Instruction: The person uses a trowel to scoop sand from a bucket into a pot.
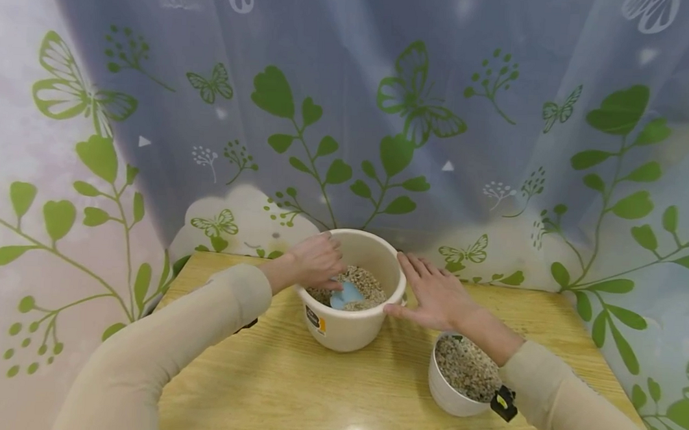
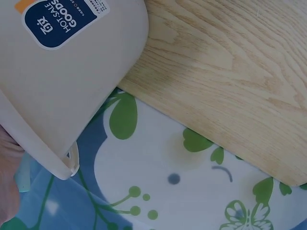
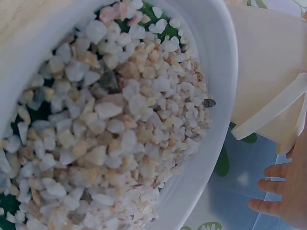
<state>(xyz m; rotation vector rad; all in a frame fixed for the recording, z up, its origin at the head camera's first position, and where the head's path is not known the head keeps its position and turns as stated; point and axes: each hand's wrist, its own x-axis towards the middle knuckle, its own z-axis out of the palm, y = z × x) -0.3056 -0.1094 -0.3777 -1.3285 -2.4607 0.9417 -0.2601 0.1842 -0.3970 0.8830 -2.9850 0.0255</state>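
Note:
A cream bucket point(image 1: 344, 332) with small gravel point(image 1: 367, 284) inside stands at the table's back edge. My left hand point(image 1: 318, 262) reaches over its left rim and grips a light blue scoop point(image 1: 347, 296), whose blade lies on the gravel. The scoop's handle is mostly hidden by the hand. My right hand point(image 1: 436, 294) rests against the bucket's right side with straight, spread fingers, the thumb near the front rim. Below my right forearm is a white pot point(image 1: 454, 396) full of pebbles point(image 3: 129, 120), with bits of green showing between them.
The wooden table point(image 1: 288, 394) carries both containers. Right behind it hangs a curtain point(image 1: 335, 175) printed with leaves and butterflies. A strip handle point(image 3: 273, 105) sticks out at the bucket's side. A label point(image 2: 60, 21) is on its front.

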